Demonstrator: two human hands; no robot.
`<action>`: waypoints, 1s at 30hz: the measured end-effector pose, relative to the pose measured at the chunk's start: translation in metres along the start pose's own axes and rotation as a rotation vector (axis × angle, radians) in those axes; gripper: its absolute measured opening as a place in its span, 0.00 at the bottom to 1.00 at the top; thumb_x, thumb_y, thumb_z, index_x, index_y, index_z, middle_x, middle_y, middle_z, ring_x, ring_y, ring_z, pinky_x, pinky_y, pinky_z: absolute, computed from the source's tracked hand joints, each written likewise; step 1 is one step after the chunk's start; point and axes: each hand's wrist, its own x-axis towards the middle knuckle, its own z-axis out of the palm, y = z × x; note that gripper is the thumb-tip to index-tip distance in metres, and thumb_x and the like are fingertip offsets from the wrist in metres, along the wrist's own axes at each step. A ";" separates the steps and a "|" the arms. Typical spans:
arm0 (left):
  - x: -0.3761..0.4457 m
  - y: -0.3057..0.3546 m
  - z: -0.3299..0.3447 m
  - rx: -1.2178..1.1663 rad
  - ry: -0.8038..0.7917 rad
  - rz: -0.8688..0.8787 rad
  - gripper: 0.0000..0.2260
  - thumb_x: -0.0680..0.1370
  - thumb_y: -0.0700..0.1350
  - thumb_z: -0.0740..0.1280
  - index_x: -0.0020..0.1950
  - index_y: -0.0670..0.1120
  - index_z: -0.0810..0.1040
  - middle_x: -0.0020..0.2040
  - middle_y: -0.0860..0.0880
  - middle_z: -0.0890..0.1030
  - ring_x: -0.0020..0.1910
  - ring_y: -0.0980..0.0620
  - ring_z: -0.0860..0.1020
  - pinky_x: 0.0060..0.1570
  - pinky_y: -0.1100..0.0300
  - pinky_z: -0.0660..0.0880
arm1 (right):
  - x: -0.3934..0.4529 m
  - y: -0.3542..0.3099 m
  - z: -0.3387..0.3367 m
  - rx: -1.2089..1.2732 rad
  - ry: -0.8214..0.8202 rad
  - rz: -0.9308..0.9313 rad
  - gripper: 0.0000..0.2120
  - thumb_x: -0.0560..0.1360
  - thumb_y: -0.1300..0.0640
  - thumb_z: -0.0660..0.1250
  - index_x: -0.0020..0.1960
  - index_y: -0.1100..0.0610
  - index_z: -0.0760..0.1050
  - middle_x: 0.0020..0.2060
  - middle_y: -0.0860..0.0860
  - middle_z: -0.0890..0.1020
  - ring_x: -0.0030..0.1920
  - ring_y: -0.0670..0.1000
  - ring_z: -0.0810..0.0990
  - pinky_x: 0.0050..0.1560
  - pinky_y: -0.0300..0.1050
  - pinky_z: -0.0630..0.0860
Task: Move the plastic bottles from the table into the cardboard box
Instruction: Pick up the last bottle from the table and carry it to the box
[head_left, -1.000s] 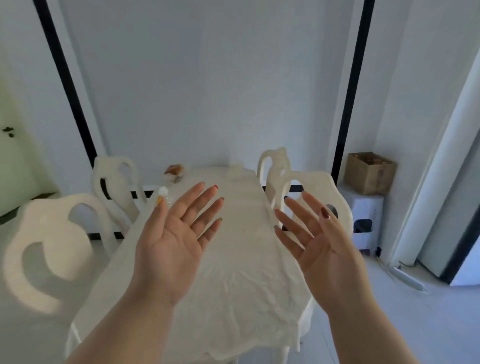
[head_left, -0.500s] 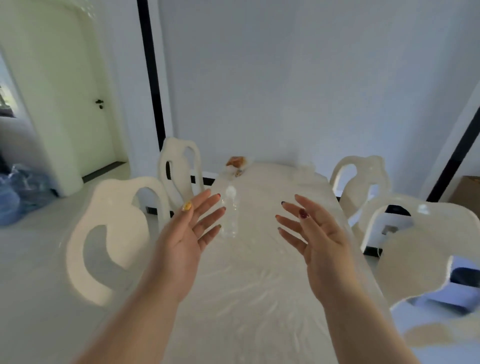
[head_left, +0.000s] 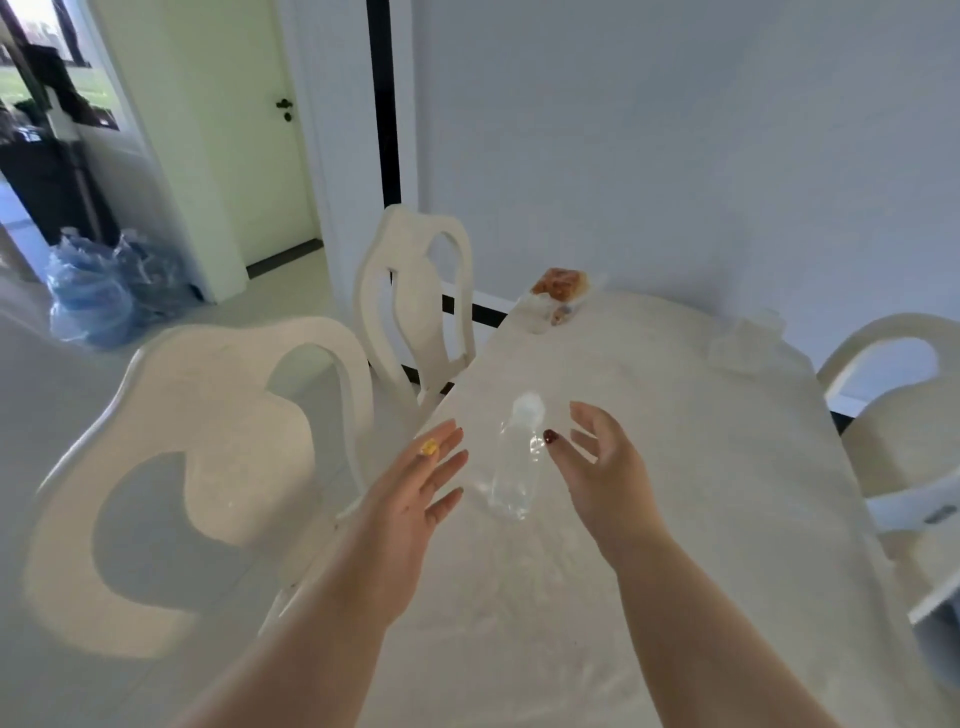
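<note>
A clear plastic bottle (head_left: 515, 467) with a white cap stands upright near the left edge of the white-clothed table (head_left: 675, 493). My left hand (head_left: 415, 499) is open just left of the bottle, fingers spread, not touching it. My right hand (head_left: 602, 467) is open just right of it, thumb close to the bottle's shoulder. Another clear plastic item (head_left: 743, 343) lies at the table's far right; it is too pale to make out. The cardboard box is out of view.
Two white chairs (head_left: 218, 467) (head_left: 415, 306) stand along the table's left side, more chairs (head_left: 904, 415) on the right. A bag of bread (head_left: 561, 286) lies at the far end. Blue water jugs (head_left: 98, 291) sit by the doorway on the left.
The view has swung left, so the cardboard box left the frame. Both hands have come forward and closed in on either side of the upright bottle.
</note>
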 end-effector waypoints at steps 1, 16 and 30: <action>0.010 -0.007 -0.002 -0.002 0.010 -0.022 0.25 0.74 0.58 0.64 0.70 0.53 0.76 0.68 0.57 0.80 0.68 0.57 0.76 0.63 0.53 0.70 | 0.013 0.006 0.008 -0.050 -0.016 0.008 0.25 0.75 0.47 0.69 0.70 0.47 0.69 0.65 0.40 0.74 0.67 0.45 0.73 0.62 0.43 0.71; 0.044 -0.052 -0.034 -0.038 0.174 -0.180 0.28 0.67 0.62 0.69 0.66 0.56 0.78 0.67 0.59 0.80 0.68 0.56 0.76 0.68 0.50 0.68 | 0.081 0.048 0.052 -0.341 -0.016 -0.003 0.19 0.73 0.47 0.72 0.61 0.53 0.75 0.49 0.46 0.82 0.51 0.51 0.79 0.46 0.46 0.74; -0.036 -0.019 0.006 -0.189 0.019 -0.370 0.39 0.68 0.63 0.65 0.76 0.46 0.69 0.74 0.49 0.72 0.72 0.49 0.72 0.72 0.46 0.65 | -0.044 -0.065 -0.044 -0.257 0.165 -0.325 0.16 0.70 0.37 0.66 0.51 0.46 0.77 0.42 0.41 0.84 0.45 0.42 0.80 0.41 0.44 0.76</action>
